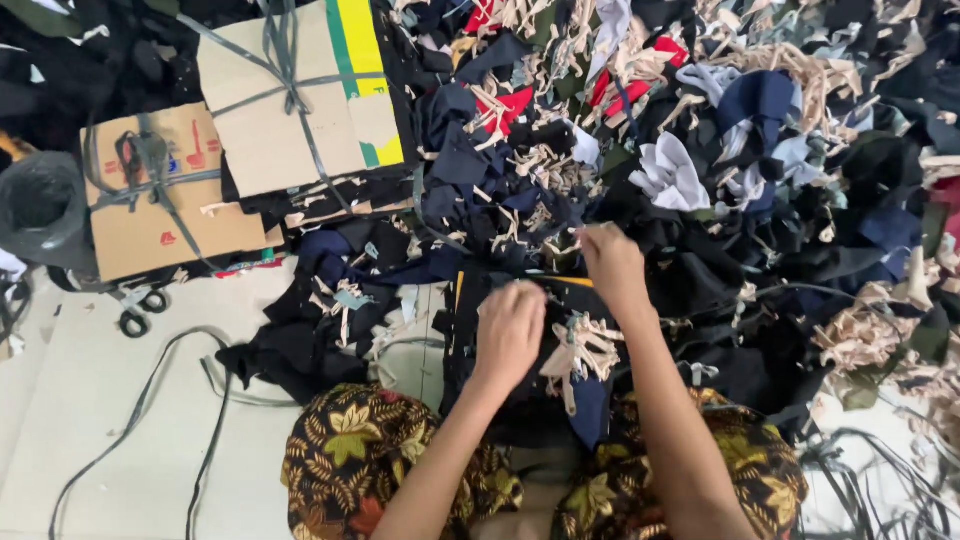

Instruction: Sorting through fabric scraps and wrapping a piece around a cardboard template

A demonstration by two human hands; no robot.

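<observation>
Scrap pile (pixel 760 150), hands (pixel 508 335) gripping black cloth (pixel 500 410)

A deep heap of fabric scraps (pixel 700 150) crowded everything ahead and to the right. Two strapped cardboard boxes (pixel 290 90) blocked the upper left. Open floor (pixel 100 400) lay at lower left, crossed only by loose straps (pixel 150 400) and scissors (pixel 140 312).

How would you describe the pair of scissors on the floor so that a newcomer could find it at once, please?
Start at the two flat cardboard bundles tied with grey strapping, at the upper left. Just below the lower bundle, on the pale floor, lie the scissors. Their two black ring handles set them apart from the loose straps nearby.
</observation>
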